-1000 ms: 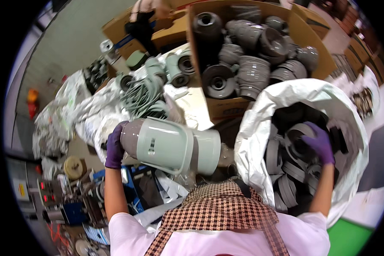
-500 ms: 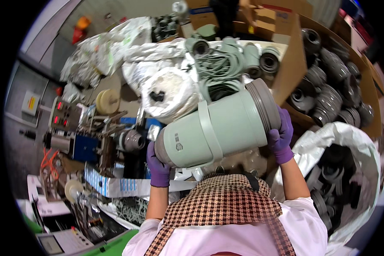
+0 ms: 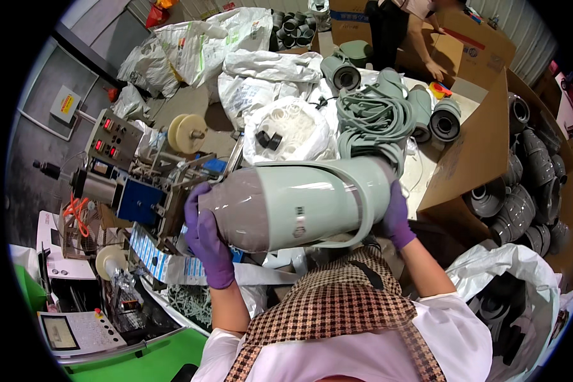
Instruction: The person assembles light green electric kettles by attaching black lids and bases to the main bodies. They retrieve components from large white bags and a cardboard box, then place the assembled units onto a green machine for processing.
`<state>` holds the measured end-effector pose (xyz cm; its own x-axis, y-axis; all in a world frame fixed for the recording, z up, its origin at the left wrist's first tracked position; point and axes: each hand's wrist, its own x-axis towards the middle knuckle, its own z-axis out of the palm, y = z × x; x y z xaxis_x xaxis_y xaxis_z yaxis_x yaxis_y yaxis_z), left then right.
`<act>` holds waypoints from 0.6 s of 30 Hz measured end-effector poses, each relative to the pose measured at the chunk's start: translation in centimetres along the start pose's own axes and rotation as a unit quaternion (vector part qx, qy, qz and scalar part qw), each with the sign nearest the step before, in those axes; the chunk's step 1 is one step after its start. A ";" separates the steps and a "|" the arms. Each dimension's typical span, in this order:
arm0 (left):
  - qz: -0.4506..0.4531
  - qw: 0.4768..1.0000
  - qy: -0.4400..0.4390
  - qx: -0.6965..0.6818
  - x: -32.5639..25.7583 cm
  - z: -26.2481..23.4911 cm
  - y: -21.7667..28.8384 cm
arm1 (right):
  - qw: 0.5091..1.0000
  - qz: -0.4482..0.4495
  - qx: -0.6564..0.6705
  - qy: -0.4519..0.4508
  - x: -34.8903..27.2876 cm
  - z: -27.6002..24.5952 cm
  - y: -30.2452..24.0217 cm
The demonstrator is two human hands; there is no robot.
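Large pale-green glossy plastic housing (image 3: 299, 204) held sideways at chest height: left hand (image 3: 207, 239) cups the grey end, right hand (image 3: 396, 216) grips the rim. Slick shell and gloves; risk of it slipping onto the blue machine (image 3: 134, 191).

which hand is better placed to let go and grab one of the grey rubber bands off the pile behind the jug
Right, probably. The right hand grips the pale green jug at its wide end, just below the pile of rubber bands. The left hand cups the grey base on the machine side, farther away.
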<state>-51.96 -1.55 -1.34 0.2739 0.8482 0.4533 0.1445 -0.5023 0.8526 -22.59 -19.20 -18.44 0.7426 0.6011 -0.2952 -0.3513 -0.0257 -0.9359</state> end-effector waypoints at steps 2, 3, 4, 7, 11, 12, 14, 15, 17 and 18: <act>0.051 0.996 -0.034 -0.058 3.1 4.2 4.7 | 0.988 -0.124 -0.096 -0.009 2.2 -1.0 0.4; 0.106 0.991 -0.051 -0.063 4.9 6.7 6.5 | 0.978 -0.161 -0.128 -0.029 3.8 -2.0 -0.4; 0.155 0.985 -0.073 -0.003 6.4 8.5 8.3 | 0.966 -0.200 -0.157 -0.046 5.4 -3.0 -1.7; 0.229 0.967 -0.022 -0.113 10.2 16.1 10.8 | 0.966 -0.116 0.183 -0.140 12.8 -7.0 -8.3; 0.248 0.932 -0.078 -0.254 8.8 24.0 10.0 | 0.931 -0.219 0.293 -0.016 25.0 -12.8 -14.8; 0.194 0.939 -0.119 -0.259 6.9 26.1 9.0 | 0.915 -0.243 0.318 0.047 28.5 -13.8 -14.9; 0.046 0.949 -0.257 -0.178 3.4 28.5 6.1 | 0.886 -0.223 0.376 0.155 36.0 -14.7 -12.9; -0.013 0.940 -0.297 -0.170 1.5 28.8 4.5 | 0.876 -0.200 0.374 0.230 39.5 -15.2 -11.3; -0.006 0.946 -0.298 -0.127 -1.2 27.1 1.0 | 0.903 -0.176 0.258 0.296 45.2 -17.1 -7.6; -0.009 0.954 -0.284 -0.091 -2.4 25.4 -0.4 | 0.921 -0.199 0.175 0.284 47.5 -18.2 -5.9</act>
<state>-28.55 -7.63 -9.41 0.7523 0.6022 0.2672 0.0016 -0.4072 0.9133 25.07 -5.02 -30.41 0.9960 -0.0107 -0.0882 -0.0752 0.4262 -0.9015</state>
